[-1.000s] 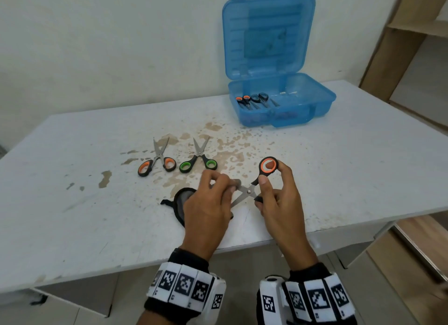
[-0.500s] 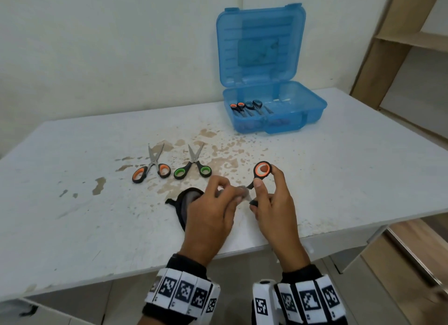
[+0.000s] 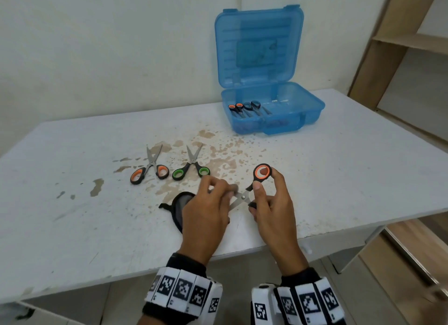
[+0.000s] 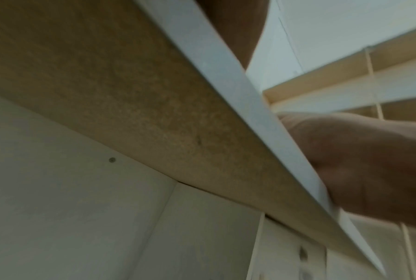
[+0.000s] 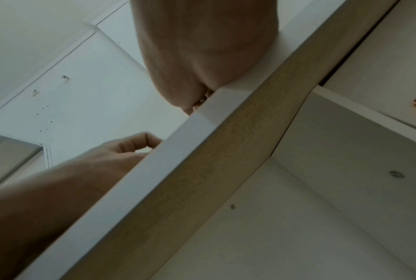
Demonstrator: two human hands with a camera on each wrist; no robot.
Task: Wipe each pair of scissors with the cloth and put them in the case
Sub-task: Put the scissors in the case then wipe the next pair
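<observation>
Head view: right hand grips scissors; left hand pinches blade.

No words, brand names or numbers can be read anywhere in these views. The only signs are the black-and-white square coded markers printed on the white segmented wristbands, worn on both wrists and seen from the head camera; they are pixel patterns, not letters. Small dark marks sit under some of the squares, too tiny to make out. The lid of the translucent blue plastic case carries a darker rectangular panel with faint markings, too blurred to tell whether it bears writing.
</observation>
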